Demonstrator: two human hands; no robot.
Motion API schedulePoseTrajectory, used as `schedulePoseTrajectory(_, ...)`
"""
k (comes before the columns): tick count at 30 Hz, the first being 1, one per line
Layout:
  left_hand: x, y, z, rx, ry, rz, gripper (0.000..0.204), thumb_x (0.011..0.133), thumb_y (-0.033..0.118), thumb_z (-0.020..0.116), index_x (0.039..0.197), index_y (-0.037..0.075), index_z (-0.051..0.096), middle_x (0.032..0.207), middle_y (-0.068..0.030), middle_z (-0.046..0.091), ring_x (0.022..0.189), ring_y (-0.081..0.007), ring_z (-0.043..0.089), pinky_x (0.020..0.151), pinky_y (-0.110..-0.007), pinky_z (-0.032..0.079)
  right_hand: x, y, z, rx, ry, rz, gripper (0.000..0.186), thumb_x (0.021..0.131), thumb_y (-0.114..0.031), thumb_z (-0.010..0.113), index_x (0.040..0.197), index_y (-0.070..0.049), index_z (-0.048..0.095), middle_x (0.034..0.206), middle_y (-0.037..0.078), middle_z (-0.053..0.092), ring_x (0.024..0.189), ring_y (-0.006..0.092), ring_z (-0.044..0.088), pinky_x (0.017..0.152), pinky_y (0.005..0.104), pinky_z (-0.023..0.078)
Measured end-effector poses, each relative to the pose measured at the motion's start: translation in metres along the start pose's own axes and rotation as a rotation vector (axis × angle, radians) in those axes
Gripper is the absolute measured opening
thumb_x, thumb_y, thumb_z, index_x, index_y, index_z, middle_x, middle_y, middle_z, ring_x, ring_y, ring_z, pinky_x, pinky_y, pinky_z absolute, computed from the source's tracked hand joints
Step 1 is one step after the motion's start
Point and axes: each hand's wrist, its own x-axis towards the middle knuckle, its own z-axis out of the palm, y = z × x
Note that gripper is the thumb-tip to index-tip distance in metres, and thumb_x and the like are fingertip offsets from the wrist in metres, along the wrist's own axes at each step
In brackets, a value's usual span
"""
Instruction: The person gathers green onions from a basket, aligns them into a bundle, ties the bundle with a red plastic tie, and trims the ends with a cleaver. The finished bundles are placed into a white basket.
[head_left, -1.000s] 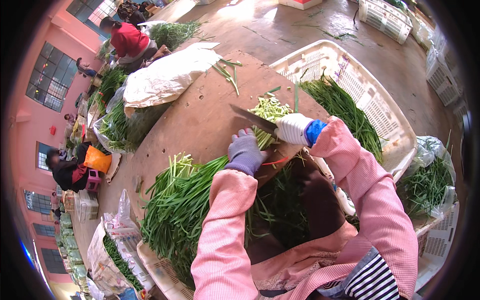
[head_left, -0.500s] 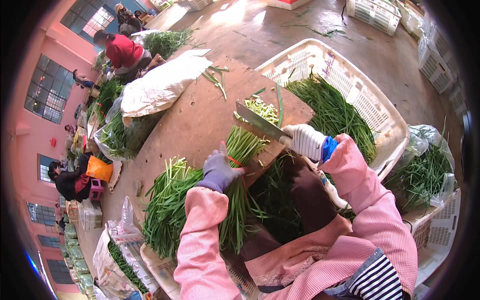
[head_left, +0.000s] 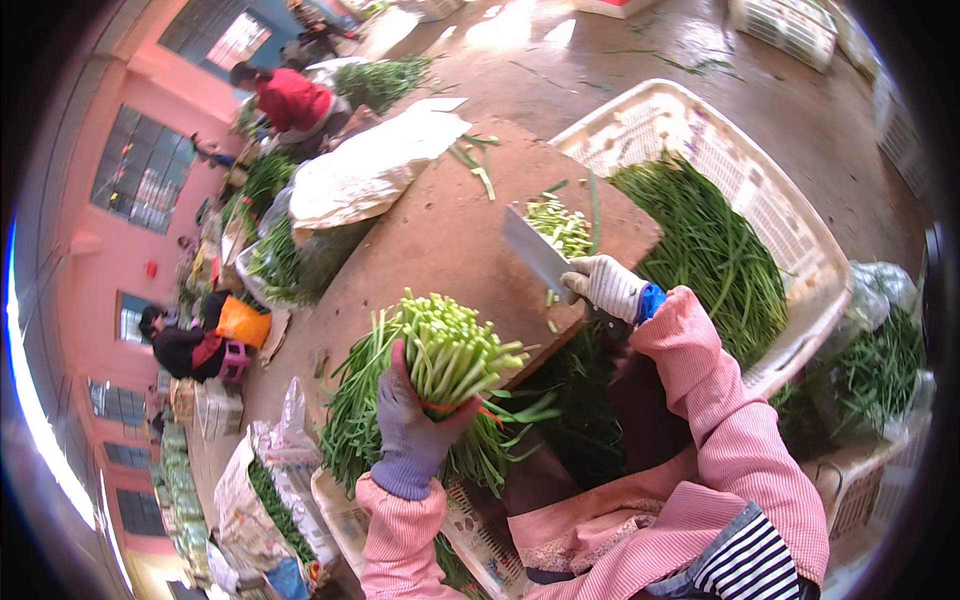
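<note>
My left hand (head_left: 410,420), in a grey-purple glove, grips a bundle of green stalks (head_left: 450,345) tied with a red band, its cut pale ends pointing up and away from me. In a white glove, my right hand (head_left: 605,285) holds a cleaver (head_left: 538,252) with the blade resting over the brown wooden board (head_left: 440,230). A small heap of cut stalk ends (head_left: 562,225) lies just beyond the blade. Loose green stalks (head_left: 355,420) lie on the board's near left.
A white plastic crate (head_left: 790,220) with green stalks stands to the right. A white sack (head_left: 365,170) lies at the board's far left. Two people crouch among greens at the left. Bags of greens sit at lower left and far right.
My left hand has lifted the tied bundle off the board and turned its cut ends upward, toward me. The cleaver has stayed by the cut ends.
</note>
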Motion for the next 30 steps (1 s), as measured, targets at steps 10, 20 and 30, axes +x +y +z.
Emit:
schedulePoseTrajectory(10, -0.063, 0.050, -0.067, 0.190, -0.331, -0.110, 0.120, 0.062, 0.042, 0.090, 0.151, -0.007, 0.025, 0.109, -0.0169, 0.056, 0.097, -0.0340, 0.055, 0.088, -0.044, 0.046, -0.034, -0.043, 0.015, -0.556, 0.359, -0.494, 0.025, 0.090, -0.022, 0.068, 0.110, -0.006, 0.071, 0.090, 0.020, 0.070, 0.083, 0.0381, 0.069, 0.074, 0.0427, 0.056)
schedulePoseTrajectory(20, -0.125, 0.054, -0.042, 0.531, -0.531, -0.036, 0.120, 0.060, 0.050, 0.087, 0.151, -0.002, 0.028, 0.108, -0.0125, 0.054, 0.097, -0.0307, 0.052, 0.089, -0.044, 0.046, -0.130, -0.052, 0.117, -0.528, -0.073, -0.579, 0.026, 0.092, -0.031, 0.063, 0.102, -0.008, 0.070, 0.095, 0.019, 0.071, 0.086, 0.0378, 0.069, 0.076, 0.0441, 0.056)
schedulePoseTrajectory(30, -0.166, 0.045, -0.030, 0.468, -0.553, -0.221, 0.124, 0.062, 0.053, 0.086, 0.154, -0.001, 0.023, 0.115, -0.0164, 0.054, 0.106, -0.0329, 0.054, 0.094, -0.045, 0.046, -0.168, -0.031, 0.105, -0.228, 0.305, -0.658, 0.030, 0.092, -0.025, 0.065, 0.115, -0.006, 0.067, 0.102, 0.021, 0.069, 0.092, 0.0385, 0.068, 0.079, 0.0420, 0.056)
